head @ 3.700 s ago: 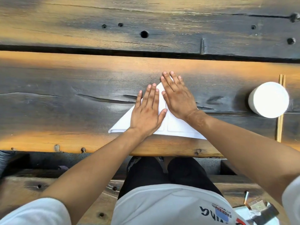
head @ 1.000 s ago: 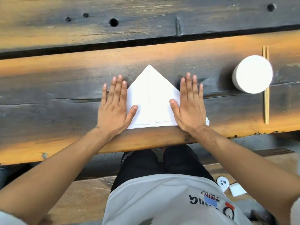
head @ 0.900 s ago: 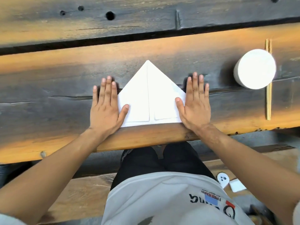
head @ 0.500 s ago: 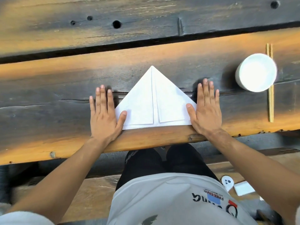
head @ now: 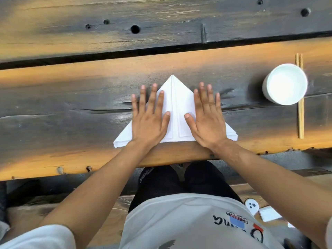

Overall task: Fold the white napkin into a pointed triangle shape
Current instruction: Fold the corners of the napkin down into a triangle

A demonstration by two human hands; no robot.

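Note:
The white napkin (head: 177, 108) lies flat on the dark wooden table as a triangle, its point away from me and its long base along the near edge. A crease runs down its middle, with two folded flaps meeting there. My left hand (head: 150, 119) presses flat on the left half, fingers straight and spread. On the right half lies my right hand (head: 206, 119), flat with straight fingers too. The two bottom corners stick out beyond my hands.
A white cup (head: 285, 84) stands at the right, on top of a pair of wooden chopsticks (head: 301, 115). The table's near edge (head: 170, 155) runs just below the napkin. A dark gap between planks (head: 161, 50) crosses the far side.
Both hands have slid inward from the napkin's outer corners onto its two halves. The bottom corners, covered half a second ago, now show.

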